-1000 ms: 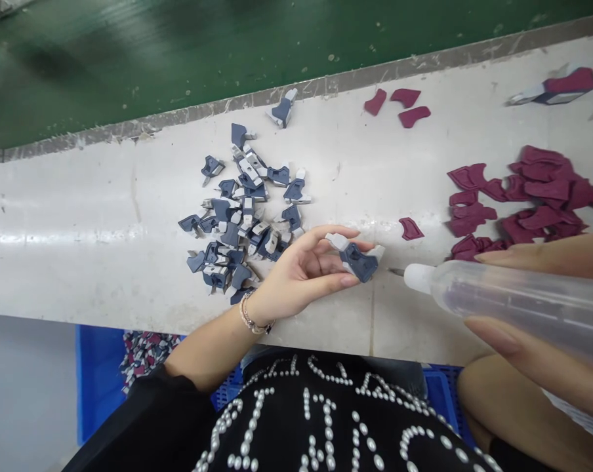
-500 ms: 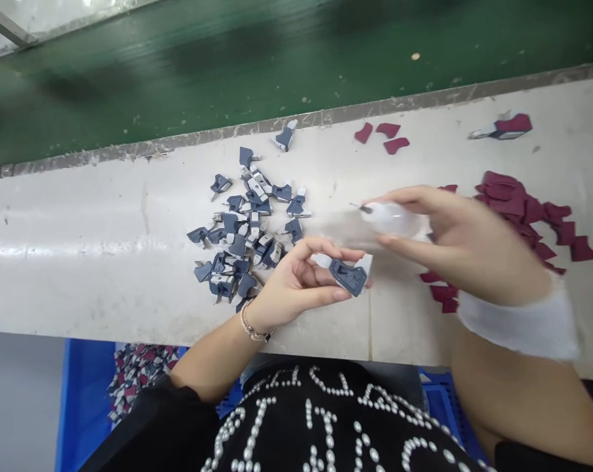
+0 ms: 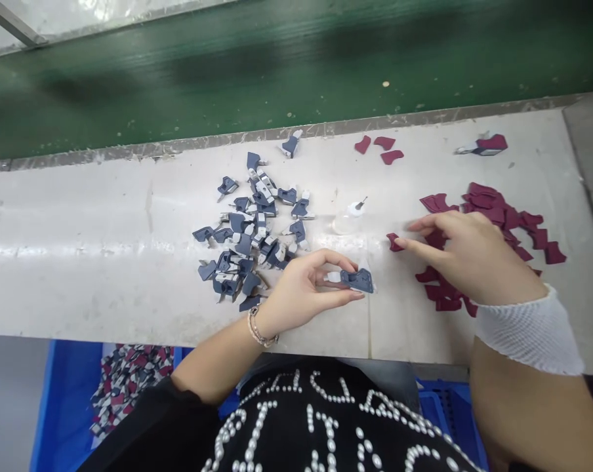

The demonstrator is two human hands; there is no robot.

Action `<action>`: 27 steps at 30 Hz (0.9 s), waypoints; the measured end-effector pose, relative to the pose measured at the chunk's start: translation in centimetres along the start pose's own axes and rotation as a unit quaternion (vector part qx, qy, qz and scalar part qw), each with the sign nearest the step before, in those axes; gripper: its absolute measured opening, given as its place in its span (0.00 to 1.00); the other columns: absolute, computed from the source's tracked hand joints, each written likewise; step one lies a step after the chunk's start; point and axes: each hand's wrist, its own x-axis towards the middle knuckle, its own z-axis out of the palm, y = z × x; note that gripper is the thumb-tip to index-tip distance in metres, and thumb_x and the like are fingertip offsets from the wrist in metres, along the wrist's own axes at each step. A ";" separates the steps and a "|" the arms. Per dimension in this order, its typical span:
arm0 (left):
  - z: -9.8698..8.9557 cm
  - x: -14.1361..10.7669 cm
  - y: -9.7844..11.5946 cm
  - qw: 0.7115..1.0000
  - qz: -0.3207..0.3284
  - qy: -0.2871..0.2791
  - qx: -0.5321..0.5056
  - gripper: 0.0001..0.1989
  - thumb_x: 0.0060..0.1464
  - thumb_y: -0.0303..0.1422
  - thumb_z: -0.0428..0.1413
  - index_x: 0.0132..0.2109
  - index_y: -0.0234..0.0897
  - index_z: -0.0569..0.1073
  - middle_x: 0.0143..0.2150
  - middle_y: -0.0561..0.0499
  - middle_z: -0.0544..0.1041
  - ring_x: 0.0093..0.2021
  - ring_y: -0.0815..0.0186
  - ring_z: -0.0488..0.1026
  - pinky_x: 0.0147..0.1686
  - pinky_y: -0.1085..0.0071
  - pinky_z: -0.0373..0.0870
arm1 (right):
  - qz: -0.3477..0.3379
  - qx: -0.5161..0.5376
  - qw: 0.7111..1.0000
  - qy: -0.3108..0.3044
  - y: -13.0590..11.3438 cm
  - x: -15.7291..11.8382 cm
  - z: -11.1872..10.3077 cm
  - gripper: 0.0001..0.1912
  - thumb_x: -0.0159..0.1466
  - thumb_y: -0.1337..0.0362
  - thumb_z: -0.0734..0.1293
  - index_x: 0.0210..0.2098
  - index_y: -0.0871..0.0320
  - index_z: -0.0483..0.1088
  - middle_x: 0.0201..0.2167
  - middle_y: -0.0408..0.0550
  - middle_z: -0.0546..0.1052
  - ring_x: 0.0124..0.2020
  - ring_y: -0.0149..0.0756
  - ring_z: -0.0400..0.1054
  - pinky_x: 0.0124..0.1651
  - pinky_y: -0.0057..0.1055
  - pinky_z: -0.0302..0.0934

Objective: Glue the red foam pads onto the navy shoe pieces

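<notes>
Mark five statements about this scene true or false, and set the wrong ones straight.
1. The left hand holds a blue-and-white piece. True.
2. A white band circles the wrist of the right hand. True.
3. The right hand is holding the bottle. False: the bottle is on the table, and that hand's thumb is at a small maroon piece.
4. The maroon pile lies left of the blue-and-white pile in the picture. False: it lies to the right.
5. The blue bin holds mixed pieces. True.
</notes>
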 end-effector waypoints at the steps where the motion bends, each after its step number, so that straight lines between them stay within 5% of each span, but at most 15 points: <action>1: 0.1 0.0 -0.1 1.000 0.000 -0.004 0.008 0.13 0.52 0.30 0.70 0.43 0.36 0.76 0.48 0.45 0.80 0.52 0.61 0.82 0.47 0.65 0.86 | 0.003 -0.010 1.000 -0.003 0.2 0.0 0.4 0.23 0.59 0.40 0.68 0.34 0.55 0.75 0.40 0.62 0.79 0.51 0.66 0.65 0.55 0.65 0.55; 6: 0.6 0.2 -0.6 0.999 -0.001 0.004 0.041 0.13 0.52 0.30 0.70 0.44 0.35 0.77 0.47 0.44 0.82 0.49 0.61 0.83 0.49 0.62 0.86 | -0.020 -0.012 0.998 -0.050 -0.7 0.4 1.8 0.19 0.62 0.43 0.66 0.33 0.52 0.72 0.38 0.58 0.79 0.50 0.64 0.66 0.50 0.58 0.59; 12: 0.8 0.1 -0.6 0.997 0.003 0.028 0.075 0.14 0.54 0.31 0.69 0.47 0.35 0.79 0.47 0.44 0.84 0.43 0.62 0.85 0.47 0.63 0.86 | -0.040 0.051 0.987 -0.146 -2.1 -1.1 0.8 0.23 0.66 0.39 0.61 0.37 0.51 0.72 0.30 0.48 0.81 0.30 0.48 0.74 0.33 0.44 0.63; 15: 1.0 -0.3 -0.4 0.990 0.055 0.060 0.112 0.13 0.54 0.31 0.69 0.46 0.37 0.80 0.47 0.45 0.85 0.47 0.61 0.84 0.49 0.65 0.86 | -0.043 0.161 0.970 -0.177 -2.1 -2.6 0.1 0.24 0.67 0.37 0.63 0.40 0.49 0.75 0.27 0.45 0.81 0.29 0.44 0.76 0.35 0.42 0.69; 18: 1.2 -0.8 -0.6 0.981 0.107 0.102 0.122 0.13 0.53 0.30 0.70 0.45 0.37 0.80 0.46 0.45 0.84 0.49 0.63 0.84 0.51 0.66 0.85 | -0.044 0.274 0.943 -0.182 -1.9 -4.0 -0.5 0.19 0.63 0.41 0.72 0.41 0.49 0.79 0.36 0.48 0.84 0.38 0.44 0.80 0.40 0.39 0.74; 22: 1.7 -1.2 -1.4 0.972 0.120 0.144 0.144 0.13 0.53 0.30 0.70 0.46 0.37 0.81 0.46 0.45 0.83 0.48 0.63 0.83 0.51 0.64 0.85 | -0.054 0.375 0.904 -0.198 -2.2 -5.0 -0.7 0.14 0.64 0.47 0.74 0.41 0.49 0.80 0.36 0.48 0.85 0.39 0.44 0.81 0.41 0.37 0.78; 27: 2.1 -1.2 -1.7 0.963 0.120 0.156 0.186 0.13 0.55 0.29 0.69 0.48 0.39 0.81 0.47 0.46 0.83 0.48 0.63 0.83 0.49 0.66 0.85 | -0.060 0.389 0.889 -0.236 -3.1 -5.1 -0.8 0.14 0.68 0.51 0.71 0.51 0.46 0.80 0.41 0.46 0.85 0.43 0.45 0.82 0.47 0.40 0.79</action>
